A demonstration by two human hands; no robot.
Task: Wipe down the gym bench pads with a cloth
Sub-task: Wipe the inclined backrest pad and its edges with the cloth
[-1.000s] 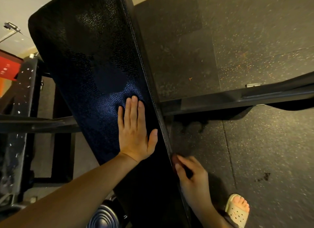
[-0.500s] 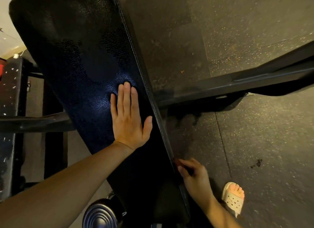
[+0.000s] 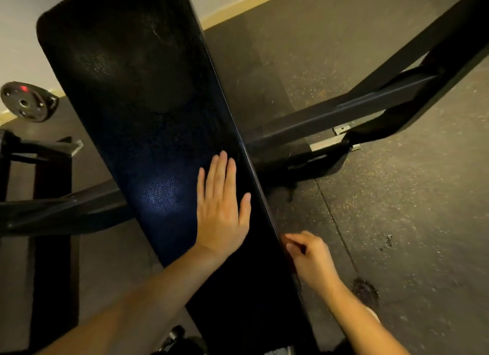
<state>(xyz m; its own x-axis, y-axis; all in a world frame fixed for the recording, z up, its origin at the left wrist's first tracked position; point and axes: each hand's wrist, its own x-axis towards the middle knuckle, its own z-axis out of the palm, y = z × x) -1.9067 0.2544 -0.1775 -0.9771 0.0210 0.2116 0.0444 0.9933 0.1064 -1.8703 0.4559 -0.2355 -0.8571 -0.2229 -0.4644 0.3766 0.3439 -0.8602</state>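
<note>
Left hand (image 3: 222, 217) flat on bench pad (image 3: 148, 116) — fingers straight; right hand (image 3: 309, 256) at its edge — fingers curled, grasp unclear.

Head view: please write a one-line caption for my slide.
Bench cleaning: left hand lies flat on the black bench pad; right hand, fingers curled, is at the pad's side edge.

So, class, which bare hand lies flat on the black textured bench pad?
The left hand, fingers straight; the right hand curls at the side edge of the black bench pad.
</note>
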